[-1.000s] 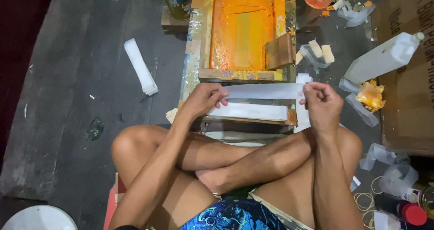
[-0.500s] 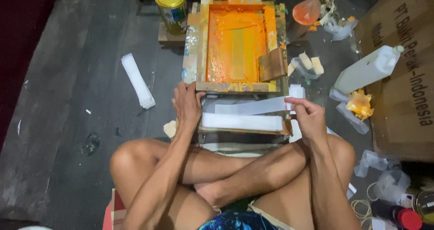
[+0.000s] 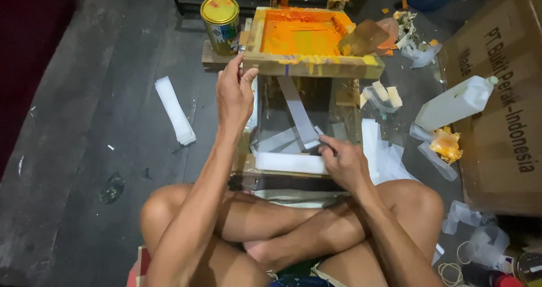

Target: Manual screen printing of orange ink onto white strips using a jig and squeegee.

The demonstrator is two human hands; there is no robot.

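**A:** Your left hand [image 3: 234, 95] grips the near left corner of the wooden screen frame [image 3: 313, 66] and holds it tilted up off the printing base [image 3: 265, 165], fingers closed round the wood. The orange ink [image 3: 299, 36] sits inside the raised frame.

**B:** And your right hand [image 3: 344, 163]?

**A:** It reaches under the frame, fingertips pinching the near end of a grey strip [image 3: 299, 115] that lies on the base below the screen. Just beside it, along the near edge of the base, lies a white strip [image 3: 291, 163].

**B:** So how far along?

**A:** Mid-cycle, I judge: the frame is up and the strip is in your grasp but not yet clear of the base. More white strips [image 3: 176, 111] wait on the floor [image 3: 84, 95] towards its left edge, so plenty seems left.
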